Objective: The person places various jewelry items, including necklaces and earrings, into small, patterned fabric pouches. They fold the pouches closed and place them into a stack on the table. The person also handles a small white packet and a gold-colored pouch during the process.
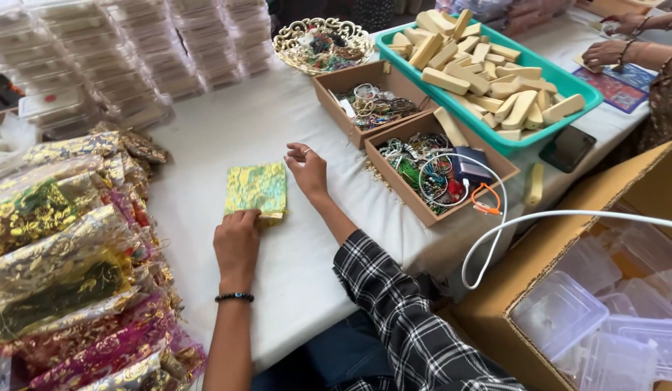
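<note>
Checked sleeve cloth is covering the right forearm at the bottom of the view, and beside it the bare left forearm is wearing a dark bead bracelet (234, 297). Further up, the left hand (236, 240) is lying palm-down with its fingertips pressing on the near edge of a green-and-gold brocade pouch (256, 188), which is lying flat on the white table (227, 130) in front of the person. Just to the pouch's right, the right hand (307, 168) is resting with fingers loosely curled and a ring showing; it is gripping nothing, its fingertips sitting at or just beside the pouch's far corner, though whether they are touching it is unclear. Stacked shiny brocade pouches (68, 261) are piling up along the left edge. To the right, two brown trays of bangles (416, 148) are sitting beside a teal tub of pale wooden blocks (481, 65). A white cable (510, 221) is looping over a cardboard box of clear plastic containers (611, 304). Another person's hands (611, 51) are resting at the far corner.
</note>
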